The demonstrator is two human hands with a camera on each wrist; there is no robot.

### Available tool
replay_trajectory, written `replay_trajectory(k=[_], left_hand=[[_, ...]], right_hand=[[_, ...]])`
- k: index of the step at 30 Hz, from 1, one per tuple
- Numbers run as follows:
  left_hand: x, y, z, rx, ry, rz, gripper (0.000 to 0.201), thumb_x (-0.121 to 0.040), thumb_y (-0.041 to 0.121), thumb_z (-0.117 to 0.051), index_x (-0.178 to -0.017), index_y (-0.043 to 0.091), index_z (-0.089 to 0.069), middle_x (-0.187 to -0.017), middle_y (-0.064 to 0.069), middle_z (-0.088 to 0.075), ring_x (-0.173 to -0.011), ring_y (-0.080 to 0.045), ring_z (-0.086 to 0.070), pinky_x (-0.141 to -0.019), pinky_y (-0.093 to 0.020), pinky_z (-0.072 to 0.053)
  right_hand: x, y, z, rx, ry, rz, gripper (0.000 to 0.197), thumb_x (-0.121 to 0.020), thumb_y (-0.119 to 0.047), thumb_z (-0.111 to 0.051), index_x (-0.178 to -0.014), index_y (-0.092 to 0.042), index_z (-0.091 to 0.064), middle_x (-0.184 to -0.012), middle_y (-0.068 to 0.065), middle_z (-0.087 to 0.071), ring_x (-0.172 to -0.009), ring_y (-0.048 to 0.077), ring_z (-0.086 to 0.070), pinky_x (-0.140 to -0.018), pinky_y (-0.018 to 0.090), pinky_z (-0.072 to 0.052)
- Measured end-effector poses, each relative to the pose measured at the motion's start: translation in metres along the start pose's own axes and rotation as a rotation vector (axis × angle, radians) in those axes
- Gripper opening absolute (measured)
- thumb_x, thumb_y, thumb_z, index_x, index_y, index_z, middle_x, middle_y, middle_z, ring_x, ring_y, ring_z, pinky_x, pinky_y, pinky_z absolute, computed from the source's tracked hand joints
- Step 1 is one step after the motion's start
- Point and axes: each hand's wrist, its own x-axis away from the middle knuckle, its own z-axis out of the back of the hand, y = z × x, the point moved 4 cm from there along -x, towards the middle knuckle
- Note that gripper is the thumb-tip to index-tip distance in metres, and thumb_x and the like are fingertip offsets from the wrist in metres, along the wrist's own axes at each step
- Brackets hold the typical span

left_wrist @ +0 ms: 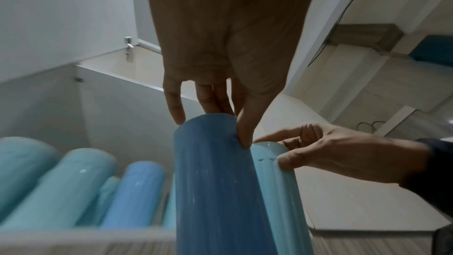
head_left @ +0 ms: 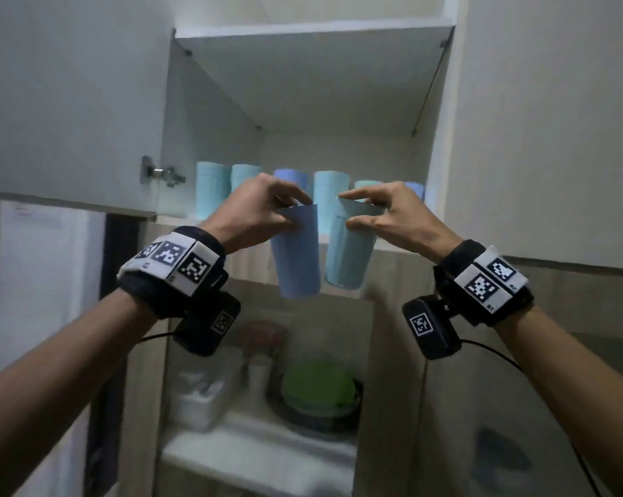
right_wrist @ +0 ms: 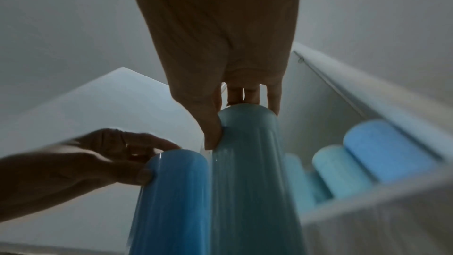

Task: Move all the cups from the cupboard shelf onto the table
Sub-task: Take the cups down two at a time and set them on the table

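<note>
My left hand (head_left: 267, 213) pinches the rim of a tall blue cup (head_left: 297, 256), thumb outside and fingers over the rim. My right hand (head_left: 378, 213) pinches the rim of a tall teal cup (head_left: 349, 252) the same way. Both cups hang side by side in front of the cupboard shelf (head_left: 392, 245), clear of it. The left wrist view shows the blue cup (left_wrist: 220, 181) under my left hand (left_wrist: 220, 123) with the teal cup (left_wrist: 277, 181) beside it. In the right wrist view the teal cup (right_wrist: 247, 172) hangs from my right hand (right_wrist: 235, 115). Several blue and teal cups (head_left: 213, 191) stand on the shelf behind.
The open cupboard door (head_left: 69, 95) stands at the left with its hinge (head_left: 159, 174). A lower shelf (head_left: 259, 450) holds a green plate stack (head_left: 317, 389) and a white container (head_left: 198, 396). A white cupboard panel (head_left: 546, 120) is at the right.
</note>
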Motion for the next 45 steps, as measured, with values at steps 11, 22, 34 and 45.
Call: replay_trajectory(k=[11, 22, 34, 45], left_hand=[[0.385, -0.101, 0.007, -0.328, -0.313, 0.828, 0.035, -0.074, 0.012, -0.069, -0.107, 0.022, -0.068, -0.092, 0.004, -0.064, -0.083, -0.012, -0.054, -0.07, -0.025, -0.039], [0.74, -0.136, 0.088, -0.519, -0.267, 1.502, 0.021, -0.076, 0.007, -0.057, -0.095, 0.015, -0.058, -0.101, -0.012, -0.067, -0.095, -0.035, -0.061, -0.067, -0.033, -0.04], [0.895, -0.161, 0.154, -0.66, -0.233, 1.692, 0.024, -0.071, 0.003, -0.053, -0.075, 0.024, -0.044, -0.07, 0.002, -0.05, -0.084, -0.031, -0.057, -0.081, -0.037, -0.03], [0.935, -0.184, 0.156, -0.616, -0.278, 1.771, 0.023, -0.075, 0.004, -0.054, -0.071, 0.023, -0.041, -0.07, 0.004, -0.048, -0.09, -0.028, -0.056, -0.1, -0.044, -0.028]], right_hand=[[0.231, -0.097, -0.356, -0.391, -0.686, -0.047, 0.041, -0.076, -0.017, -0.076, -0.116, -0.024, -0.069, -0.111, 0.002, -0.073, -0.1, 0.016, -0.068, -0.09, 0.037, -0.055], [0.437, -0.308, -0.574, -0.286, -1.126, 0.313, 0.042, -0.084, -0.019, -0.062, -0.126, -0.028, -0.063, -0.119, 0.003, -0.071, -0.112, 0.024, -0.065, -0.094, 0.034, -0.049], [0.496, -0.446, -0.661, -0.16, -1.14, 0.633, 0.029, -0.079, -0.008, -0.057, -0.105, -0.021, -0.061, -0.097, 0.008, -0.071, -0.101, 0.032, -0.061, -0.104, 0.04, -0.03], [0.514, -0.467, -0.716, -0.142, -1.197, 0.636, 0.021, -0.08, -0.003, -0.05, -0.089, -0.019, -0.06, -0.082, 0.005, -0.069, -0.093, 0.03, -0.062, -0.112, 0.048, -0.021]])
